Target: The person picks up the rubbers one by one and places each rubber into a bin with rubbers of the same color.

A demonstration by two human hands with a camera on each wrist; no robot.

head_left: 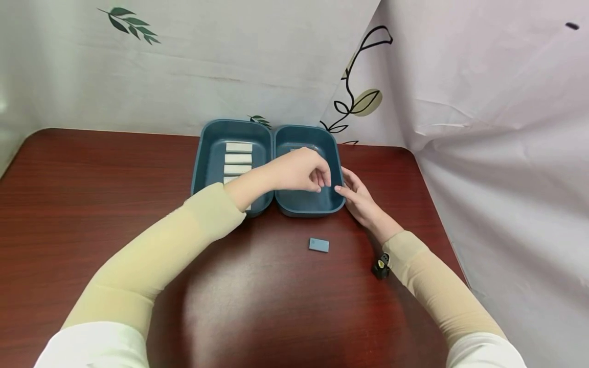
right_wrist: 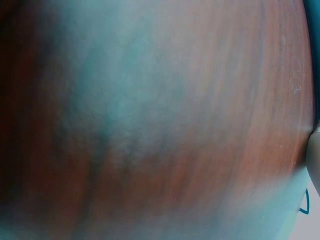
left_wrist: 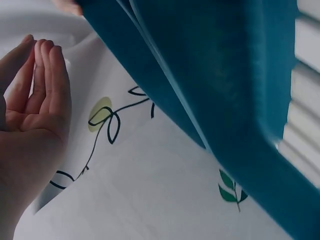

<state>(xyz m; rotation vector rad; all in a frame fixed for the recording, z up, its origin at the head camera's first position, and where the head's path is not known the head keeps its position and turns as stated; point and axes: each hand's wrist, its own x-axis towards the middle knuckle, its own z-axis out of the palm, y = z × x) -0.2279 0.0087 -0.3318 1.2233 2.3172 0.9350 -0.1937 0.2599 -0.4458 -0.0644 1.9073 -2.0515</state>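
Two deep blue containers stand side by side on the table. My left hand (head_left: 303, 171) hovers over the right container (head_left: 313, 211), fingers loosely bent. In the left wrist view, thumb and fingertips of that hand (left_wrist: 37, 105) come close together, with nothing visible between them. My right hand (head_left: 361, 199) holds the right container's outer wall, thumb at the rim and fingers outside. Part of a small bluish piece (head_left: 293, 150) shows inside, partly hidden by my left hand. Several white blocks (head_left: 239, 147) lie in a column in the left container (head_left: 198, 168), some covered by my forearm.
A small blue-grey block (head_left: 319, 245) with a faint mark lies on the brown table (head_left: 257, 306) in front of the right container. A patterned white cloth (head_left: 276, 56) hangs behind the table. A small black device (head_left: 381, 266) sits at my right wrist.
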